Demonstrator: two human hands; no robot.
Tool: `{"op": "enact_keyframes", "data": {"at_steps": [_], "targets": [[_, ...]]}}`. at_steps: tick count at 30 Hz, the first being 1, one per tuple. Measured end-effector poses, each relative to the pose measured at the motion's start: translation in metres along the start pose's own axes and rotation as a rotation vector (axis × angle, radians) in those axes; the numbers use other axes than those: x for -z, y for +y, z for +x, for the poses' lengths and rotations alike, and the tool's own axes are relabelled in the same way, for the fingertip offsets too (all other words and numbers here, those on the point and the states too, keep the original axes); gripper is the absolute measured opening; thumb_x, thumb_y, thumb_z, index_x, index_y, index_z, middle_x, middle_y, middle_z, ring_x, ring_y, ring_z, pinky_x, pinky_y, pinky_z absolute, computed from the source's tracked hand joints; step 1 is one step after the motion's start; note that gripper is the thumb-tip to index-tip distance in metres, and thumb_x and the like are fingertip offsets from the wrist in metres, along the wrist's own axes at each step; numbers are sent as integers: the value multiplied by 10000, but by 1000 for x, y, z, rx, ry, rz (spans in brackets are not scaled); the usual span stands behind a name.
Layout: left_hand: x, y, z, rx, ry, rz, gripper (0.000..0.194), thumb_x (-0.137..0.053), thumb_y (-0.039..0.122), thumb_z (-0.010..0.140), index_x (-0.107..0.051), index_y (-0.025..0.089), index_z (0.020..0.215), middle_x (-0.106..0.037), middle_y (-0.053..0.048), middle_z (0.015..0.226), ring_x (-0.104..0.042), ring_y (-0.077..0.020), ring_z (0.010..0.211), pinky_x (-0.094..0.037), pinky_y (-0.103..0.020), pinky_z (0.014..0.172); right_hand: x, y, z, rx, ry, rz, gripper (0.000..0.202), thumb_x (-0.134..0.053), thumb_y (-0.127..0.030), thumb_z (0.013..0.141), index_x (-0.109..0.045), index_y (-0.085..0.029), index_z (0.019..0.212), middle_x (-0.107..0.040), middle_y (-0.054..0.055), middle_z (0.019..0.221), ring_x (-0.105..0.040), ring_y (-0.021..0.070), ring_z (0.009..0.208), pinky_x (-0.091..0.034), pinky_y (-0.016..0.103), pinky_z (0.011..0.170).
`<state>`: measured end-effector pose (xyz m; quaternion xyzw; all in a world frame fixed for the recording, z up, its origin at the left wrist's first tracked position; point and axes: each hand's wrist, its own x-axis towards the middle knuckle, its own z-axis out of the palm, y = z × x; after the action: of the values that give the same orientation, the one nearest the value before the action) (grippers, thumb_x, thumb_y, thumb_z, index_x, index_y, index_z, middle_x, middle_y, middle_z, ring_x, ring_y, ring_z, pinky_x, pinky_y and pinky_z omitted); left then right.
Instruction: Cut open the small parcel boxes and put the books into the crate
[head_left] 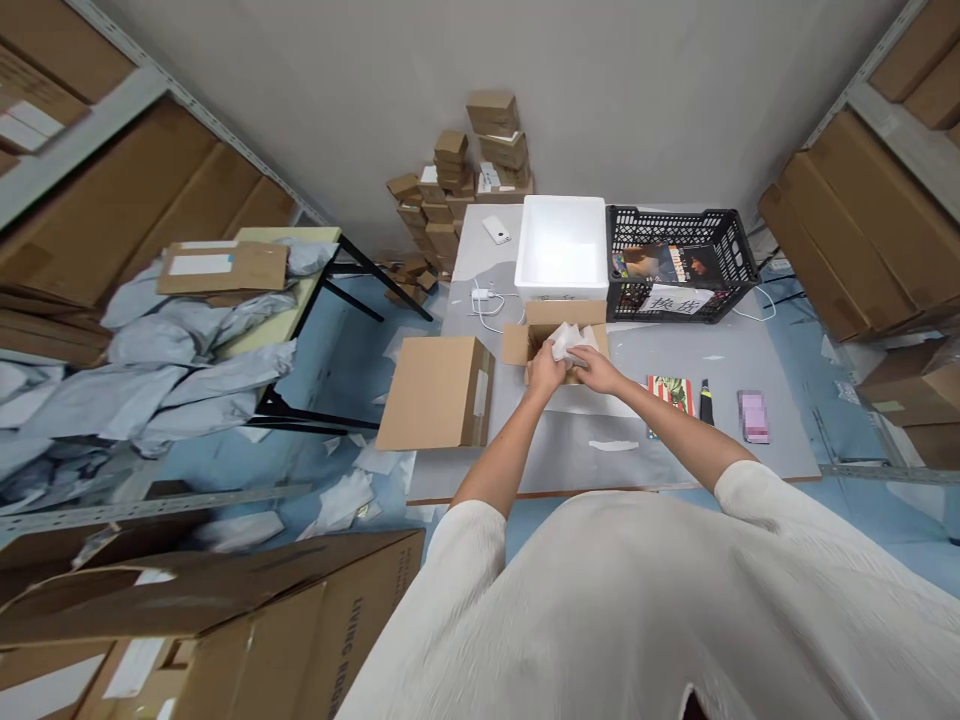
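A small open cardboard box (pixel 566 312) stands on the grey table with its flaps spread. Over its opening, both hands hold crumpled white paper (pixel 574 340). My left hand (pixel 546 368) is closed on the paper's left side, close to the box's front. From the right, my right hand (pixel 594 369) grips the paper's lower edge. The inside of the box is partly dark, and the paper and hands hide much of it. A larger closed cardboard box (pixel 427 392) sits just left, at the table's edge.
Behind are a white bin (pixel 562 245) and a black crate (pixel 679 310) holding magazines. A patterned booklet (pixel 670 392), a yellow-and-black cutter (pixel 706 402) and a pink phone (pixel 753 416) lie right. A white phone (pixel 496 230) and cable lie at back left. Grey parcels (pixel 195 345) fill a side table.
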<state>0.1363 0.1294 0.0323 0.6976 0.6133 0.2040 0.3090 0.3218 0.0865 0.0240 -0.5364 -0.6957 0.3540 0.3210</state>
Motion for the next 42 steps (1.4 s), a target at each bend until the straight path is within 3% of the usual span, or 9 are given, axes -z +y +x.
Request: {"op": "enact_keyframes", "data": {"at_steps": [4,10,14,19,23,26,30,36,42], "targets": [[6,-5,0,-85,-4,8,666,-681,203,878,-513,251,1521,-668,-178,1487,-679,-388,1315,-530,-510,1082,-11,10,22,-23,-27,-22,583,-669,-279,912,-704,-197,1488,-655,154,1530,-572,336,1458,-399,550,1311],[15,-3,-17,-228,66,103,613,-585,169,930,-522,174,1540,-511,-223,1608,-602,-383,1396,-472,-493,1163,-17,26,32,-74,-54,-36,536,-694,-263,911,-735,-184,1440,-677,154,1519,-583,347,1456,-412,534,1301],[8,-2,-10,-318,-111,141,439,-521,199,995,-637,194,1418,-676,-193,1414,-659,-342,1301,-444,-482,1192,-14,28,28,-95,-11,-30,508,-652,-260,918,-747,-182,1411,-687,148,1506,-577,344,1461,-390,546,1316],[-7,2,10,-186,-294,270,326,-524,376,1044,-747,195,1199,-777,-191,1220,-662,-385,1291,-321,-611,1257,8,28,9,-127,146,-25,488,-603,-260,926,-767,-222,1384,-661,135,1523,-577,329,1446,-377,560,1325],[-14,14,15,-121,-188,285,341,-556,426,1026,-759,203,1184,-745,-219,1269,-597,-434,1367,-317,-643,1231,31,33,-15,-149,210,-4,444,-598,-251,919,-788,-221,1320,-676,134,1471,-598,314,1405,-432,535,1282],[-16,31,11,-216,-64,245,331,-560,381,1025,-739,188,1226,-683,-252,1342,-558,-446,1387,-356,-618,1201,47,40,-33,-208,270,17,412,-599,-248,903,-801,-235,1261,-694,123,1432,-612,306,1375,-487,523,1227],[-25,64,-1,-348,-52,215,283,-571,310,1025,-704,209,1254,-655,-221,1351,-563,-420,1340,-381,-578,1168,69,55,-64,-284,335,54,400,-607,-242,871,-812,-243,1214,-719,116,1379,-660,291,1284,-530,511,1173],[-65,113,-39,-556,-180,141,301,-531,202,1034,-696,242,1282,-648,-161,1399,-573,-363,1327,-398,-522,1158,103,85,-146,-521,407,21,394,-569,-218,871,-814,-210,1179,-760,119,1333,-708,269,1202,-528,473,1160],[-148,128,-85,-500,-422,53,341,-562,147,986,-723,237,1273,-688,-150,1348,-634,-346,1298,-486,-478,1127,119,115,-233,-782,312,9,385,-630,-203,859,-817,-188,1195,-816,136,1245,-751,317,1144,-587,467,1057]]}}
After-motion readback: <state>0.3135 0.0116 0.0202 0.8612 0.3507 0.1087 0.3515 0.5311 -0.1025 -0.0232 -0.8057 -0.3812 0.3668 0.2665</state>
